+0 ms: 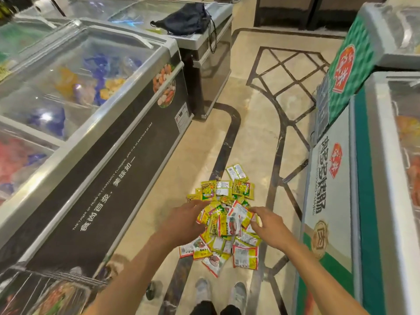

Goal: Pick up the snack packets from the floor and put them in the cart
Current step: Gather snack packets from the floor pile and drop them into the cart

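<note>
A heap of small yellow, red and white snack packets (229, 192) lies on the tiled floor between the freezers. My left hand (184, 221) and my right hand (270, 228) press in from either side on a bundle of packets (227, 221), which is bunched up between my fingers over the middle of the heap. More packets (245, 255) lie flat below the hands, near my shoes. The wire cart (45, 289) shows at the bottom left corner, with one wheel (148, 292) on the floor; its inside is blurred.
A long chest freezer (127, 142) runs along the left. Green-and-white freezers (329, 178) line the right. A dark drawstring bag (186, 19) rests on a far freezer. The aisle floor (256, 110) stretches ahead. My shoes (220, 292) stand just behind the heap.
</note>
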`<state>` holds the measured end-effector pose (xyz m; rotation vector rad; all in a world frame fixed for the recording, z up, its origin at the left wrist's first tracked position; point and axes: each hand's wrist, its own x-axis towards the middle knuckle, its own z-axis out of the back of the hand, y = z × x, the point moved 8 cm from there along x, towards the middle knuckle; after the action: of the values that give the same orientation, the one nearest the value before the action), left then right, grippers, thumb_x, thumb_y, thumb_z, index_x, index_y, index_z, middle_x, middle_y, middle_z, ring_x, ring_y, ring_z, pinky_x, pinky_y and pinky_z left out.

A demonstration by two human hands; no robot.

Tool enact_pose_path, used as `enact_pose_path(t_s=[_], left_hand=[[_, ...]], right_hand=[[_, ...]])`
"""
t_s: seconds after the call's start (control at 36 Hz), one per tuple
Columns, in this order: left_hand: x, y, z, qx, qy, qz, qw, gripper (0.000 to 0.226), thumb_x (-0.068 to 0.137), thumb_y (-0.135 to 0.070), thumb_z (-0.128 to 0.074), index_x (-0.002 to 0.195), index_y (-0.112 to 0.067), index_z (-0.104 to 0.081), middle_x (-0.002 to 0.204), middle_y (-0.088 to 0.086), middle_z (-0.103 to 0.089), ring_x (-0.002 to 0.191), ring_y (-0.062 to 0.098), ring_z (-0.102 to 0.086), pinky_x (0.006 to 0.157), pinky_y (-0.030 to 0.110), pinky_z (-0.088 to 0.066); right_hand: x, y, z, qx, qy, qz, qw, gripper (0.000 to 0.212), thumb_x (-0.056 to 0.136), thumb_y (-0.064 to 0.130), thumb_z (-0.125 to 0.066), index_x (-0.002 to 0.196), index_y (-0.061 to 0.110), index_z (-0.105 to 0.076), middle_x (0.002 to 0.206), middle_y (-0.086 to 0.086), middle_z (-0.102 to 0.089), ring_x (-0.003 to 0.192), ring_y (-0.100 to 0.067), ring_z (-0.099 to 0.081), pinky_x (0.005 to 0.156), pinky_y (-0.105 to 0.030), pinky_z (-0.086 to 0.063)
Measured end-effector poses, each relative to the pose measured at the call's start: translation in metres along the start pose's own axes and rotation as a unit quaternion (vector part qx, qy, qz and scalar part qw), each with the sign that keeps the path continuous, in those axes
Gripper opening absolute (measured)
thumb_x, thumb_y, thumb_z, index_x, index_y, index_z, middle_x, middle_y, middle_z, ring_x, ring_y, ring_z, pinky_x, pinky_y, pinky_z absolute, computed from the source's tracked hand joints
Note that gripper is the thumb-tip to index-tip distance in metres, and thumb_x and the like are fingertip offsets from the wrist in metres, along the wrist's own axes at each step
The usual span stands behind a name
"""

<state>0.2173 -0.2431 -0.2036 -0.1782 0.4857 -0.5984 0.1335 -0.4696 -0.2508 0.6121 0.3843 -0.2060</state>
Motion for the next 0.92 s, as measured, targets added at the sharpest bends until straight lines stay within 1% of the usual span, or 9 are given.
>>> enact_pose_path(t_s=[0.14, 0.31, 0.42, 0.47, 0.56, 0.69, 0.81, 0.86, 0.92], left_hand=[[0.028, 0.017, -0.028, -0.018, 0.028, -0.001, 0.999, 0.07, 0.085, -0.052, -0.048, 0.15, -0.041, -0.024, 0.154, -0.003, -0.036, 0.136, 0.02, -0.042, 0.105, 0.044, -0.043], [0.052, 0.03, -0.046, -0.053, 0.047, 0.006, 0.998, 0.074, 0.08, -0.049, -0.043, 0.151, -0.036, -0.026, 0.154, -0.004, -0.036, 0.141, 0.018, -0.036, 0.106, 0.041, -0.04], [0.07, 0.041, -0.066, -0.079, 0.073, 0.015, 0.994, 0.072, 0.083, -0.046, -0.049, 0.151, -0.037, -0.026, 0.155, -0.004, -0.033, 0.139, 0.019, -0.038, 0.107, 0.042, -0.04], [0.082, 0.049, -0.081, -0.092, 0.081, 0.021, 0.992, 0.073, 0.081, -0.046, -0.048, 0.15, -0.038, -0.026, 0.155, -0.004, -0.033, 0.138, 0.019, -0.039, 0.106, 0.043, -0.041], [0.104, 0.065, -0.112, -0.1, 0.087, 0.025, 0.991, 0.072, 0.082, -0.045, -0.049, 0.149, -0.038, -0.026, 0.153, -0.006, -0.034, 0.137, 0.019, -0.04, 0.103, 0.044, -0.043], [0.155, 0.101, -0.19, -0.106, 0.09, 0.03, 0.99, 0.072, 0.081, -0.048, -0.049, 0.149, -0.039, -0.028, 0.152, -0.004, -0.036, 0.133, 0.023, -0.044, 0.098, 0.045, -0.047], [0.21, 0.13, -0.275, -0.094, 0.115, 0.035, 0.988, 0.076, 0.08, -0.049, -0.052, 0.151, -0.036, -0.026, 0.157, 0.001, -0.03, 0.142, 0.027, -0.033, 0.106, 0.051, -0.039], [0.241, 0.148, -0.325, -0.09, 0.126, 0.041, 0.987, 0.077, 0.078, -0.048, -0.055, 0.149, -0.038, -0.027, 0.158, 0.001, -0.028, 0.141, 0.027, -0.034, 0.107, 0.055, -0.037], [0.271, 0.165, -0.372, -0.09, 0.13, 0.053, 0.986, 0.078, 0.076, -0.051, -0.056, 0.147, -0.041, -0.025, 0.159, 0.002, -0.025, 0.141, 0.027, -0.035, 0.107, 0.058, -0.037]], right_hand=[[0.018, -0.011, -0.013, -0.021, 0.032, -0.021, 0.999, 0.045, 0.094, 0.031, -0.051, 0.138, 0.024, -0.043, 0.142, 0.001, -0.046, 0.129, -0.019, -0.045, 0.103, -0.035, -0.037], [0.042, -0.015, -0.029, -0.035, 0.056, -0.034, 0.997, 0.045, 0.095, 0.031, -0.05, 0.138, 0.023, -0.043, 0.138, 0.0, -0.05, 0.128, -0.017, -0.044, 0.1, -0.033, -0.035], [0.062, -0.014, -0.047, -0.023, 0.068, -0.044, 0.996, 0.045, 0.094, 0.03, -0.049, 0.138, 0.022, -0.043, 0.141, 0.0, -0.046, 0.132, -0.017, -0.041, 0.104, -0.034, -0.034], [0.074, -0.017, -0.061, -0.016, 0.076, -0.047, 0.996, 0.045, 0.094, 0.03, -0.049, 0.138, 0.023, -0.044, 0.142, 0.001, -0.046, 0.131, -0.017, -0.042, 0.104, -0.034, -0.036], [0.101, -0.03, -0.091, -0.027, 0.087, -0.045, 0.995, 0.044, 0.092, 0.033, -0.05, 0.135, 0.026, -0.045, 0.138, -0.001, -0.05, 0.125, -0.021, -0.048, 0.1, -0.038, -0.042], [0.156, -0.068, -0.158, -0.034, 0.099, -0.047, 0.993, 0.036, 0.092, 0.029, -0.05, 0.127, 0.021, -0.05, 0.13, -0.003, -0.055, 0.121, -0.023, -0.05, 0.098, -0.041, -0.043], [0.21, -0.116, -0.231, -0.06, 0.128, -0.05, 0.989, 0.034, 0.092, 0.03, -0.05, 0.123, 0.017, -0.051, 0.124, -0.007, -0.056, 0.116, -0.026, -0.052, 0.098, -0.041, -0.043], [0.239, -0.14, -0.267, -0.074, 0.147, -0.049, 0.985, 0.036, 0.091, 0.027, -0.052, 0.124, 0.014, -0.052, 0.124, -0.01, -0.056, 0.115, -0.029, -0.053, 0.097, -0.043, -0.043], [0.267, -0.162, -0.299, -0.09, 0.153, -0.04, 0.983, 0.036, 0.088, 0.024, -0.055, 0.122, 0.013, -0.053, 0.122, -0.01, -0.057, 0.11, -0.028, -0.055, 0.093, -0.042, -0.046]])
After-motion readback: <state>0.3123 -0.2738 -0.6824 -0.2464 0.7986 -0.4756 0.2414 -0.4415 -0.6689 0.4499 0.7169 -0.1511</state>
